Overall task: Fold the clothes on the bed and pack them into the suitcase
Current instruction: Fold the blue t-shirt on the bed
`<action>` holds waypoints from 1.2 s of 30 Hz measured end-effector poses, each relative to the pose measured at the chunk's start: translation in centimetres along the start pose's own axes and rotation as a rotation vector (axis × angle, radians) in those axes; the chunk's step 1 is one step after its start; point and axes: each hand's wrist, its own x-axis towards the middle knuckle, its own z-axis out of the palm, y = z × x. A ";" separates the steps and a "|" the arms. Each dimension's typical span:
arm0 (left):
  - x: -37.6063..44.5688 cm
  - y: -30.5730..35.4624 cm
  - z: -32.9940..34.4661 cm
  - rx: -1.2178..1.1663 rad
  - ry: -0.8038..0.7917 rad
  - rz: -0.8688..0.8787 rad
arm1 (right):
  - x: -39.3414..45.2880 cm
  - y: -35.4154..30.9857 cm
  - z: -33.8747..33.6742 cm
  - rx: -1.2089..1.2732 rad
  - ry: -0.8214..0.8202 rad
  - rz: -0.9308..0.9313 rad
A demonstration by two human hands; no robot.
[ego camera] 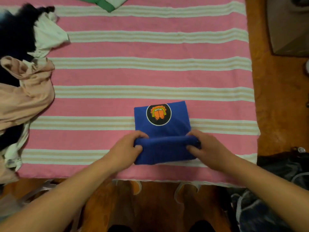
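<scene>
Bed (150, 52) in front of me w/ pink sheet, white-and-beige stripes. Orange-brown wood floor (275, 97) to the right and below. Grey box-like thing (287, 30) top right. Dim, warm light.

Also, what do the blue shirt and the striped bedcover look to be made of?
Blue shirt: soft matte knit, probably cotton jersey; it folds limply and carries a flat printed badge. Striped bedcover: seemingly coarser woven cotton, matte, with a fringed near edge.

We're counting one blue shirt (163, 131), two hands, left hand (127, 146) and right hand (207, 148), and one heap of unfolded clothes (25, 84).
</scene>
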 end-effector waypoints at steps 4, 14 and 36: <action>6.2 1.6 -1.2 -0.123 0.348 -0.062 | 7.9 0.4 -0.7 0.158 0.254 0.159; 9.3 -2.5 8.8 0.828 0.270 0.175 | 5.8 2.1 6.8 -0.115 0.640 -0.026; 6.7 -2.9 6.2 -0.306 0.287 -0.034 | 10.5 1.8 7.6 -0.022 0.361 0.313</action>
